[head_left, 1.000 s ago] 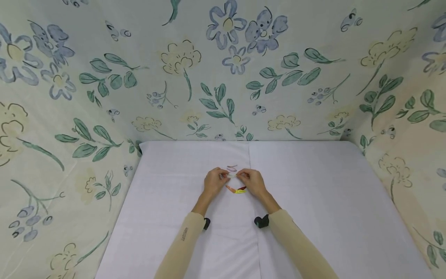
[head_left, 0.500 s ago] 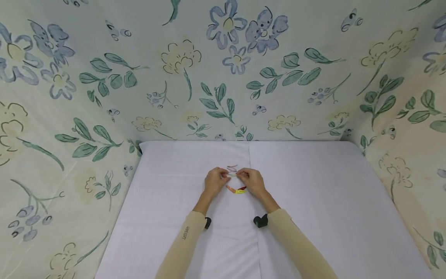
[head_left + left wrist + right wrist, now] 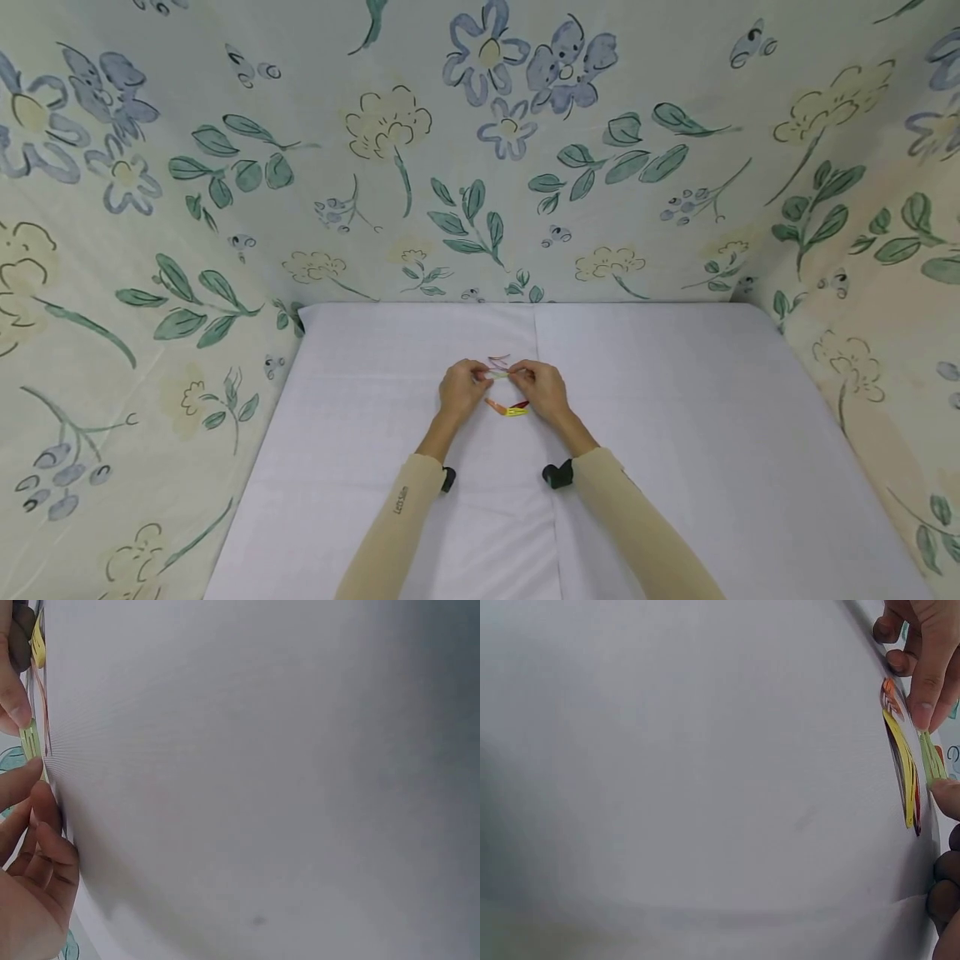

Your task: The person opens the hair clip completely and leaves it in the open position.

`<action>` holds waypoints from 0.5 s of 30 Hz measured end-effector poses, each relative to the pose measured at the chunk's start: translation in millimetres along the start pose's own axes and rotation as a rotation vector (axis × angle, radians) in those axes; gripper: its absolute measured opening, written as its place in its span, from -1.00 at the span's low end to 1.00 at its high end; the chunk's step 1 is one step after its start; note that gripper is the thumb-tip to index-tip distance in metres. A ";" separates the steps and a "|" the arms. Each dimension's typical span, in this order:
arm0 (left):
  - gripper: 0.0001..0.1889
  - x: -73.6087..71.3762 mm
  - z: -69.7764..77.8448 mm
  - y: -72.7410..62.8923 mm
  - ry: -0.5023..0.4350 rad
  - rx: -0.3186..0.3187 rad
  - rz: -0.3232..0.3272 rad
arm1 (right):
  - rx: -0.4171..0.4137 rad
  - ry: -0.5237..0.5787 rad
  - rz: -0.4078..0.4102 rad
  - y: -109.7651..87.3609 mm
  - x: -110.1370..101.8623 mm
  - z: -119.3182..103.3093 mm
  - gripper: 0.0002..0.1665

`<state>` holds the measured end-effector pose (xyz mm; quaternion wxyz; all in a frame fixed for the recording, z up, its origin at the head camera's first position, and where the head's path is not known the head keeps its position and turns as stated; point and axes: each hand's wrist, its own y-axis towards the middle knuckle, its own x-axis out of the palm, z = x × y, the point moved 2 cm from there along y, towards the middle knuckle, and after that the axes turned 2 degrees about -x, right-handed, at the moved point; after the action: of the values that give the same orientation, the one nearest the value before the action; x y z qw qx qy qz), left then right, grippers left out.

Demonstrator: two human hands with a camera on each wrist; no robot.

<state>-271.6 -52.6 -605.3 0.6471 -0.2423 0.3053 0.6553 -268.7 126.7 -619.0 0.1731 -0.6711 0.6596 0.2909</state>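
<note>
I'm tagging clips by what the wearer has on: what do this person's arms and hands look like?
Long beige sleeves cover both arms; the left sleeve carries small dark lettering. A small black device shows at each wrist. The left hand and right hand are ungloved.

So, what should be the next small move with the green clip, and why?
Perhaps lay the green clip beside the yellow clip: left hand and right hand pinch the green one's ends, while the yellow one lies unheld on the white cloth.

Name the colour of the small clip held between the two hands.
The clip is light green, seen best in the right wrist view.
</note>
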 end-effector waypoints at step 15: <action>-0.84 -3.2 0.1 -1.1 -0.004 0.000 -0.001 | -0.004 0.020 0.030 -0.9 1.7 3.3 -0.87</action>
<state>-270.3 -54.8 -603.0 0.6479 -0.2411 0.3040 0.6555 -268.4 127.5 -622.7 0.1605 -0.6644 0.6707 0.2881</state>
